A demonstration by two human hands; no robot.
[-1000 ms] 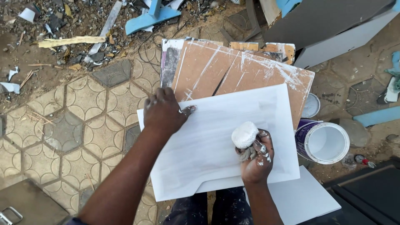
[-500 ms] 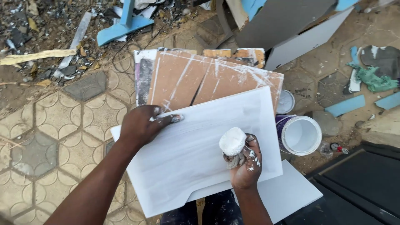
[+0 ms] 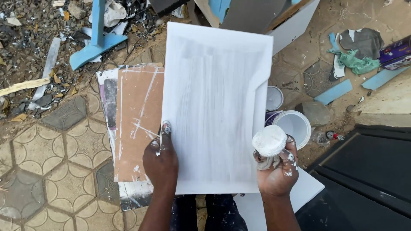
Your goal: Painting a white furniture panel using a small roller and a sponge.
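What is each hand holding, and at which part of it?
The left hand grips the white painted panel at its lower left edge. The right hand clutches a paint-soaked white pad from below, around its bunched lower part.

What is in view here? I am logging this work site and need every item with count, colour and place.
panel: one, white, centre, streaked with paint
board: one, brown with white streaks, left of panel
bucket: one, white inside, right of panel
lid: one, white, above bucket
blue piece: one, top left among rubble
rag: one, green, top right
black sheet: one, bottom right
paving: hexagonal, tan, left
left hand: grips panel's left edge
right hand: grips pad
pad: one, white, round, at panel's right edge
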